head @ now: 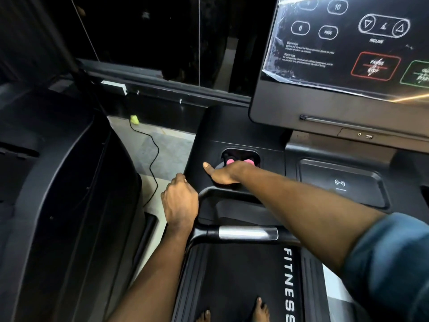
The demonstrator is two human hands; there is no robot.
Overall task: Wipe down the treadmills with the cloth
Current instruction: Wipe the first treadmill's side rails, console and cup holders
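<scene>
Head view: cloth [239, 161] under right hand [228, 174].

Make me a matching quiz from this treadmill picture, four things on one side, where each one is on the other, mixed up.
Things:
1. left hand
2. right hand
3. pink cloth
4. bare feet

Places:
A. in the cup holder
B. on the belt, at the bottom of the view
C. closed on the left end of the handlebar
D. reaching into the cup holder, thumb out on the console surface

Pairs: 1-C, 2-D, 3-A, 4-B
</scene>
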